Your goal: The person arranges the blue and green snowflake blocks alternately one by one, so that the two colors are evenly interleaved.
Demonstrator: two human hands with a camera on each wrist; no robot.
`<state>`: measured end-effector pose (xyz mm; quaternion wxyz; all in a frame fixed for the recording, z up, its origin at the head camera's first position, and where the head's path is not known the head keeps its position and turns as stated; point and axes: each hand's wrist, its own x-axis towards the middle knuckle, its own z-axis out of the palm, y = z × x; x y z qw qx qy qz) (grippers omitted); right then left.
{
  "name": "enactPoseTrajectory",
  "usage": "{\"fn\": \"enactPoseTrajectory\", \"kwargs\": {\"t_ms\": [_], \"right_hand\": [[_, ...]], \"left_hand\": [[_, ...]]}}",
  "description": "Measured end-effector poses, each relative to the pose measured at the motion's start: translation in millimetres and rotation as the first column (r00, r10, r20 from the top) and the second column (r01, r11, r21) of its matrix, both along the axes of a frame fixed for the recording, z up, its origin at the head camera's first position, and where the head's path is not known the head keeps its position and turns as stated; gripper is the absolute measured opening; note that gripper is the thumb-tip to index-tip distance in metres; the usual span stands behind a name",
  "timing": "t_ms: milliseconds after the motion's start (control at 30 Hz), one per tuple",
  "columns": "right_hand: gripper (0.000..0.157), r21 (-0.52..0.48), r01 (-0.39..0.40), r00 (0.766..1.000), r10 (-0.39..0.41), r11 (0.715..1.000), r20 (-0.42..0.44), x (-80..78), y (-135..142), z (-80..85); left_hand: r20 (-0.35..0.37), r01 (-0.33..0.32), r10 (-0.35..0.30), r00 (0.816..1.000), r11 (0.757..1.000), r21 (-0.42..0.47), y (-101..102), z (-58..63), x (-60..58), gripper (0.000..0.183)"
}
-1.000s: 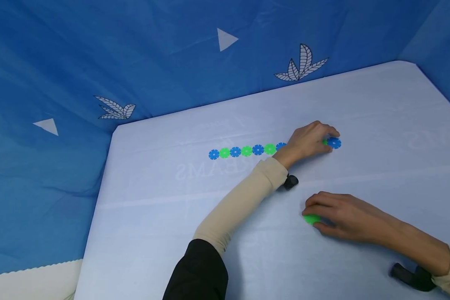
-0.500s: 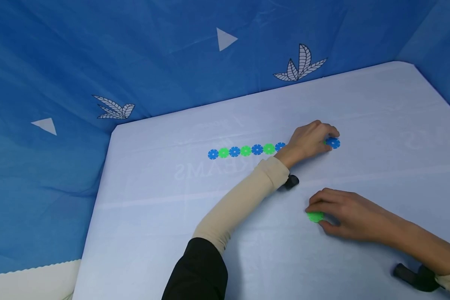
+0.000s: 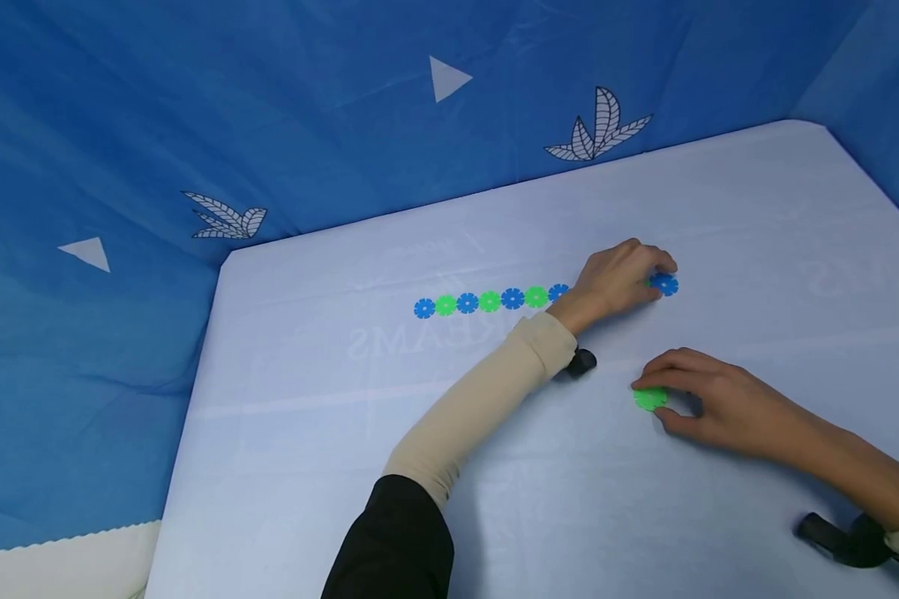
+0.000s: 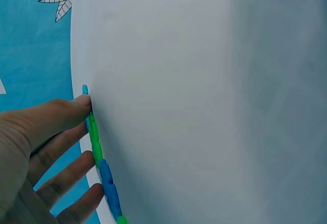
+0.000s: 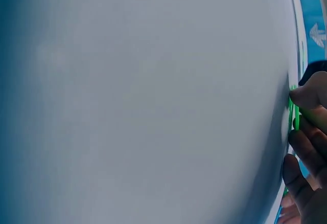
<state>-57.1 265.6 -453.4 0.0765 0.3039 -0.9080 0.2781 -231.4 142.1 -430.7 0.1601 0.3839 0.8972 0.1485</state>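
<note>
A row of notched building discs, alternating blue and green, lies across the table; a green disc (image 3: pixel 489 301) shows near its middle. My left hand (image 3: pixel 613 279) is at the right end of the row, thumb and index finger pinching the blue disc (image 3: pixel 667 284) there. In the left wrist view, the other fingers rest along the joined discs, near a green disc (image 4: pixel 94 134) and a blue disc (image 4: pixel 109 188). Part of the row is hidden under this hand. Closer to me, my right hand (image 3: pixel 727 408) pinches a loose green disc (image 3: pixel 650 399) between thumb and fingers.
The white table (image 3: pixel 307 466) has a blue cloth (image 3: pixel 345 108) behind it and on both sides. Black wrist-camera mounts, one at the left wrist (image 3: pixel 582 363) and one at the right (image 3: pixel 842 539), hang close over the tabletop.
My right hand has moved away from me and to the right, carrying the green disc toward the row's right end. The left hand stays almost still at the blue disc.
</note>
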Motion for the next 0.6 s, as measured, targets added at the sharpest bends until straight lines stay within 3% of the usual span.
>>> {"fn": "enactPoseTrajectory", "kwargs": {"t_ms": [367, 600], "right_hand": [[0.05, -0.033, 0.102, 0.994, -0.104, 0.994, -0.039, -12.7, 17, -4.6], [0.045, -0.011, 0.203, 0.979, -0.203, 0.979, -0.016, -21.3, 28, -4.6]], "left_hand": [[-0.001, -0.006, 0.006, 1.0, 1.0, 0.005, -1, -0.2, -1.6, 0.042], [-0.001, -0.007, 0.007, 1.0, 1.0, 0.005, 1, -0.5, -0.8, 0.042]]}}
